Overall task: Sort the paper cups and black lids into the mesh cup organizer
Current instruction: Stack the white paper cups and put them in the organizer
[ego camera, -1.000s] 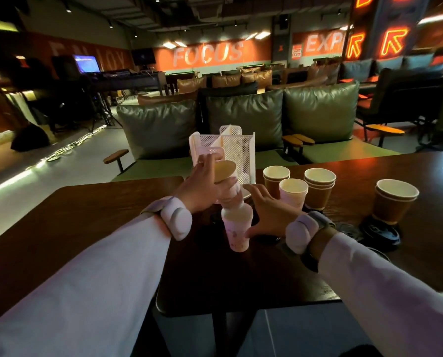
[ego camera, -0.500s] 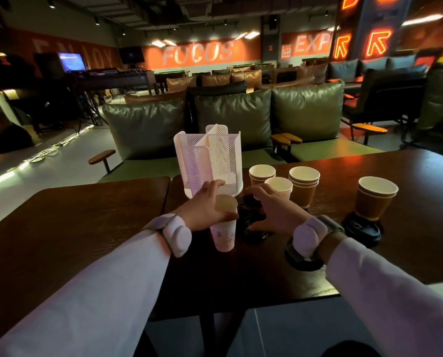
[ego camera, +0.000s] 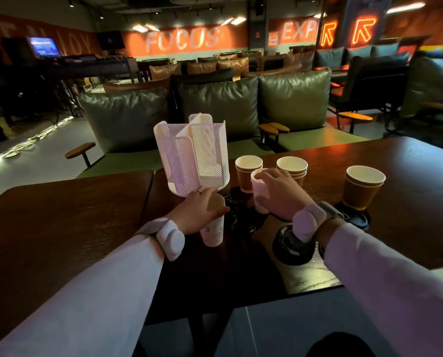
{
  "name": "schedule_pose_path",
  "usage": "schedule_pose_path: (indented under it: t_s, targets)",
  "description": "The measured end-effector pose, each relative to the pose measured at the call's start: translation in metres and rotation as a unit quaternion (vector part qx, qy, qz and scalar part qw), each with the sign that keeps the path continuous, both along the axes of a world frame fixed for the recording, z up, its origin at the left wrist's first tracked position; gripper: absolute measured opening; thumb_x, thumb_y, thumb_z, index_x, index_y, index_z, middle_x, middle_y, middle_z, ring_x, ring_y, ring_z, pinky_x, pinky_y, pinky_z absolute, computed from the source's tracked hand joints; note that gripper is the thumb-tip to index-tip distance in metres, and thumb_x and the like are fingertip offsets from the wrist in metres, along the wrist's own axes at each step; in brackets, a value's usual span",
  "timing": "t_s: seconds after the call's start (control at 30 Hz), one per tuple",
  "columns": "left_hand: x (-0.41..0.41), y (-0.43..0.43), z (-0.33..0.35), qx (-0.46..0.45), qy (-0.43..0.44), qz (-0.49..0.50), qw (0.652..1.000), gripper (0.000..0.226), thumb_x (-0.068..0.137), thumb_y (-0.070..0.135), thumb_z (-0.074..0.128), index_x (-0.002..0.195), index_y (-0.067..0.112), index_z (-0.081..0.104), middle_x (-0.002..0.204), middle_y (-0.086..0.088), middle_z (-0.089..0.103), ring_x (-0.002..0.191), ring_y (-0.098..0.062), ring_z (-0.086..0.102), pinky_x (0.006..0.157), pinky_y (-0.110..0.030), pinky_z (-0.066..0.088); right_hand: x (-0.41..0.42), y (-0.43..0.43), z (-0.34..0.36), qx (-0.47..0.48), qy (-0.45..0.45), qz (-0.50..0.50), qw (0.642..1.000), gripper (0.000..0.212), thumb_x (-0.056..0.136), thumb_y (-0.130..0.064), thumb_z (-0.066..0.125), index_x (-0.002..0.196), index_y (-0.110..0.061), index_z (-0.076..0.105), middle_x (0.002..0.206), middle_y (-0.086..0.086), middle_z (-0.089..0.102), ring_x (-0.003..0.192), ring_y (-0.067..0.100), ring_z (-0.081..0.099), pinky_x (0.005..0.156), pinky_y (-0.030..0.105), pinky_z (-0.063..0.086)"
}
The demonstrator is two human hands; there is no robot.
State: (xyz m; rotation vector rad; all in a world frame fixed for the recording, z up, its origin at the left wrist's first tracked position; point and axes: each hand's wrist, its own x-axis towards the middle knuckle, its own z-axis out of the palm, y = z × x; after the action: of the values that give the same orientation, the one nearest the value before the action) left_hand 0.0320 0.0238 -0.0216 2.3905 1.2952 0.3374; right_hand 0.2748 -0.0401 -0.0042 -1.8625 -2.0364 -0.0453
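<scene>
A white mesh cup organizer (ego camera: pixel 193 161) stands on the dark table, its compartments looking empty. My left hand (ego camera: pixel 198 211) grips the rim of a white patterned paper cup stack (ego camera: pixel 212 231) standing in front of the organizer. My right hand (ego camera: pixel 279 197) is closed around another white cup (ego camera: pixel 259 199) to the right. Behind it stand two stacks of brown cups (ego camera: pixel 246 173) (ego camera: pixel 292 167), and a third brown stack (ego camera: pixel 363 185) stands far right. Black lids lie between my hands (ego camera: pixel 238 215), under my right wrist (ego camera: pixel 291 244) and by the far right stack (ego camera: pixel 357 219).
The dark wooden table (ego camera: pixel 61 228) has a seam left of the organizer and its near edge runs under my forearms. Green cushioned sofas (ego camera: pixel 215 106) sit behind the table. Wooden armrests (ego camera: pixel 80 150) jut out beside them.
My left hand lowered the white cup stack from the air onto the table. My right hand moved off that stack and closed on the white cup to the right.
</scene>
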Motion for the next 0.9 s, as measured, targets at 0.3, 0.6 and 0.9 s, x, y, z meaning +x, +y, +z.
schedule_pose_path:
  t_s: [0.3,0.6,0.9]
  targets:
    - [0.016,0.002,-0.001,0.043,0.007,0.007,0.999,0.074,0.093,0.061,0.054,0.148,0.015,0.039,0.149,-0.011,0.042,0.135,-0.028,0.042,0.112,-0.045,0.037,0.002,0.019,-0.01,-0.046,-0.034,-0.022,0.998,0.038,0.091,-0.019,0.054,0.127,-0.008,0.054,0.128,0.011,0.057,0.123,0.035,0.047,0.099,0.045,0.043]
    - [0.014,0.003,0.004,0.016,0.014,0.005,1.0,0.076,0.088,0.06,0.062,0.147,0.016,0.042,0.148,-0.011,0.046,0.135,-0.029,0.044,0.111,-0.044,0.039,-0.01,0.017,-0.011,0.049,0.016,-0.019,0.998,0.022,0.093,-0.014,0.056,0.116,-0.012,0.057,0.117,0.012,0.06,0.1,0.027,0.06,0.077,0.039,0.053]
    - [0.017,-0.009,-0.002,-0.034,-0.136,0.058,0.988,0.118,0.067,0.053,0.086,0.157,0.018,0.018,0.158,-0.011,0.031,0.144,-0.027,0.034,0.116,-0.044,0.035,-0.045,-0.005,0.046,0.268,0.1,0.071,0.956,0.021,0.092,-0.008,0.057,0.113,-0.006,0.06,0.113,0.013,0.063,0.103,0.031,0.054,0.08,0.04,0.047]
